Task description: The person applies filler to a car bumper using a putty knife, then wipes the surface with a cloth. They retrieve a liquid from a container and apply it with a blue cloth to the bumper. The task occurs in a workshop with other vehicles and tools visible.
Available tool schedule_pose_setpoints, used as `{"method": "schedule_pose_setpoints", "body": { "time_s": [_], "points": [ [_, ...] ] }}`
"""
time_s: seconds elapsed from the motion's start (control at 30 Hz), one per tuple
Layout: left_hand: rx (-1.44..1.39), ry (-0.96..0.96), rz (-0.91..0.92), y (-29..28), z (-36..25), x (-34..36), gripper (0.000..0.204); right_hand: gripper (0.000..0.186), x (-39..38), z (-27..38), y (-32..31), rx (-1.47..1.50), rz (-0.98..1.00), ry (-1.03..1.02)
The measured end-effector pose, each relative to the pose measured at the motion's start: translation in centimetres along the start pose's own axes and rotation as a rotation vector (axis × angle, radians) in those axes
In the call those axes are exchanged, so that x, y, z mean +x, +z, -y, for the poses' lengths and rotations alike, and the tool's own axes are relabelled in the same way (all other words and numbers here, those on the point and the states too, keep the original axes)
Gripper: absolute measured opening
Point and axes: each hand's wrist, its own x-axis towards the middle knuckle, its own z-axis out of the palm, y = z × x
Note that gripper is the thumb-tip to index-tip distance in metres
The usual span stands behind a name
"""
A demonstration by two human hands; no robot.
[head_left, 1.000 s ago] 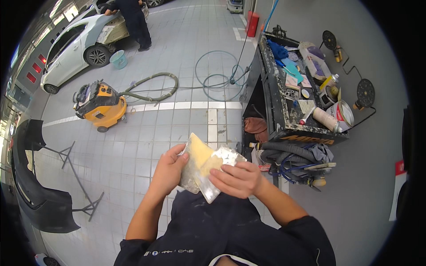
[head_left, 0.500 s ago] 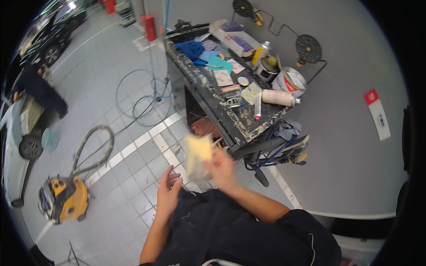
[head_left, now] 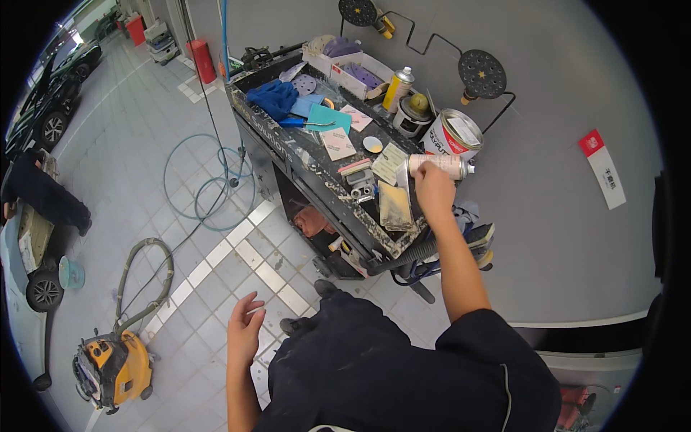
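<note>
A scraper board smeared with pale yellow filler (head_left: 394, 205) lies on the near end of the cart's top. Just beyond it, my right hand (head_left: 433, 186) is closed, its fingertips at a cream spray can (head_left: 452, 167) lying on its side; what they hold is hidden. My left hand (head_left: 247, 324) hangs low over the floor, fingers apart and slightly curled, with nothing in it. Around the board are a small metal tool (head_left: 361, 189), a cream card (head_left: 390, 162) and a large white-and-red tin (head_left: 450, 135).
The black tool cart (head_left: 281, 173) stands against a grey wall with pads on hooks (head_left: 482, 72). Hoses (head_left: 205, 216) coil on the floor. A yellow vacuum (head_left: 115, 367) is at lower left. Another person (head_left: 50, 191) bends at a white car (head_left: 21, 252) on the left.
I have turned and moved to the cart. My left hand came off the scraper boards and dropped left. My right hand carried them onto the cart top, where the filler-smeared board now lies.
</note>
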Motion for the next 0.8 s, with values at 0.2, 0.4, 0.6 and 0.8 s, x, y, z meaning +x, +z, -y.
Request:
{"method": "schedule_pose_setpoints", "body": {
  "time_s": [0.2, 0.4, 0.6, 0.8],
  "points": [
    [0.060, -0.232, -0.108, -1.7, 1.7, 1.6, 0.051, 0.022, 12.6, 3.5, 5.1, 0.406, 0.332, -0.192],
    [0.362, -0.001, -0.185, 6.6, -2.1, 0.8, 0.070, 0.024, 20.0, 7.6, 16.2, 0.291, 0.400, -0.429],
    [0.333, -0.064, -0.251, 9.8, -1.6, -2.2, 0.058, 0.025, 24.8, 10.1, 22.5, -0.012, 0.392, -0.644],
    [0.126, -0.275, -0.273, 8.4, -1.9, -5.9, 0.029, 0.052, 27.0, 16.9, 13.8, 0.923, 0.121, -0.626]
  ]
}}
